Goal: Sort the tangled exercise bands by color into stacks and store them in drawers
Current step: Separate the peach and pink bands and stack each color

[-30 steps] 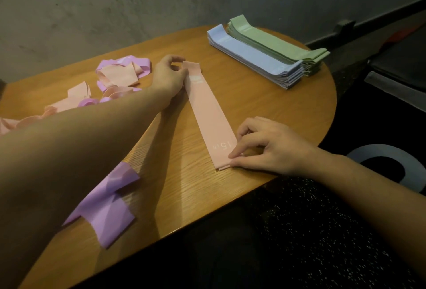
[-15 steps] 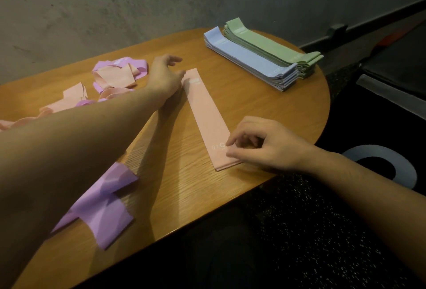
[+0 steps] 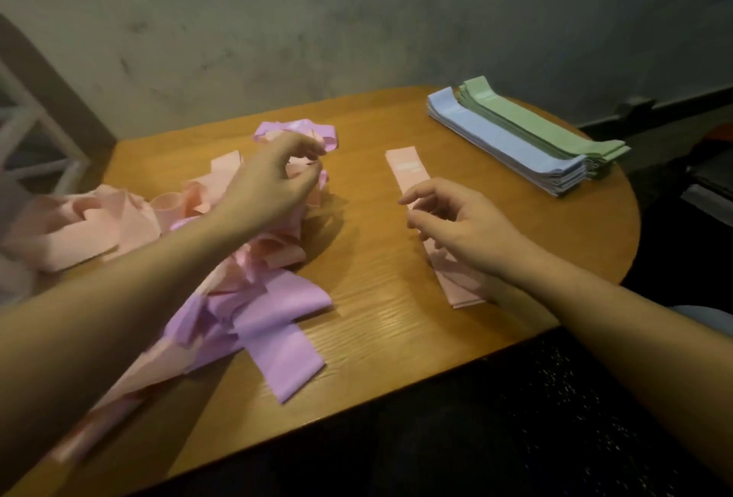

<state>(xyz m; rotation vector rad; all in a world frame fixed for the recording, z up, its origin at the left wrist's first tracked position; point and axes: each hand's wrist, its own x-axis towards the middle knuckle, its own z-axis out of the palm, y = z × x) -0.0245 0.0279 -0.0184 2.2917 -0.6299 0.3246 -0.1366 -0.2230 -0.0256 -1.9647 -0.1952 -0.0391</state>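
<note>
Reaching: left hand point(image 3: 273, 183) hovers over the tangled pile point(image 3: 222, 227) at table point(image 3: 380, 322) left, fingers loosely curled, holding nothing I can see
Pink band point(image 3: 408, 171): flat, long axis running away; right hand point(image 3: 460, 227) above it, relaxed, empty
Stacks: blue stack point(image 3: 503, 143), green stack point(image 3: 543, 127) far right
Writing: pale label, unreadable
</note>
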